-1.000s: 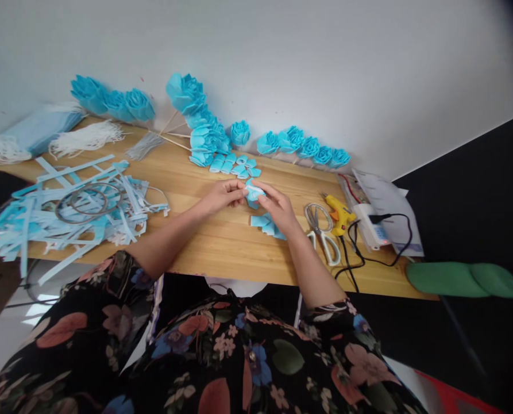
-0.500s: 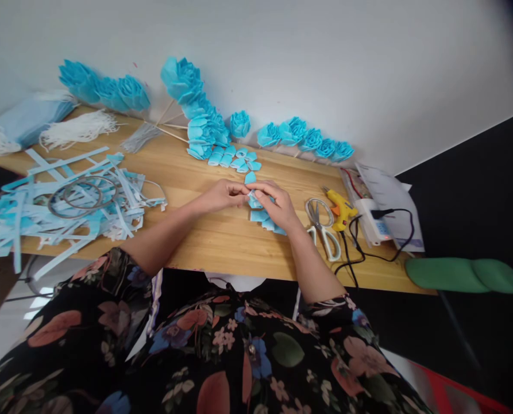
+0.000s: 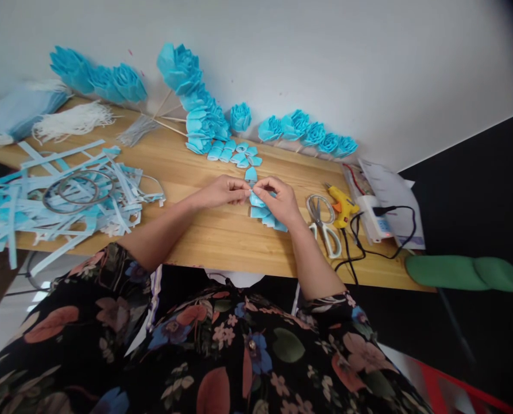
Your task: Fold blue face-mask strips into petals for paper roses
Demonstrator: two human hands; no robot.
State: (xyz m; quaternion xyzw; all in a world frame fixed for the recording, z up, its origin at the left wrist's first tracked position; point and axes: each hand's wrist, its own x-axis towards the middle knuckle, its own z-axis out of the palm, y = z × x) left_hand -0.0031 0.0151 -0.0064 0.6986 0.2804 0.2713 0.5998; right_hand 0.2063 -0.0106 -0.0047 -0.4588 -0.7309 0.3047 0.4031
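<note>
My left hand (image 3: 230, 191) is closed in a pinch, its thumb and fingertips meeting those of my right hand (image 3: 280, 200). My right hand pinches too. Between the fingertips is a small light-blue fabric petal (image 3: 257, 199), mostly hidden by my right fingers. One loose blue petal (image 3: 250, 174) lies just beyond my hands. Under and beside my right hand lies a spread of cut blue petals (image 3: 262, 213). Farther back, several curled blue petals (image 3: 239, 155) lie in a group near the finished-looking blue fabric flowers (image 3: 201, 123).
Scissors (image 3: 324, 227), a clear tape roll (image 3: 328, 208), a yellow glue gun (image 3: 342, 206) and a white power strip (image 3: 374, 218) with black cords lie right. Left is a heap of blue-white strips (image 3: 66, 195) with wire coils. More blue flowers (image 3: 297, 125) line the wall.
My fingertips have drawn into a tighter pinch on the petal, and my right index finger no longer stretches across it. The view has shifted slightly.
</note>
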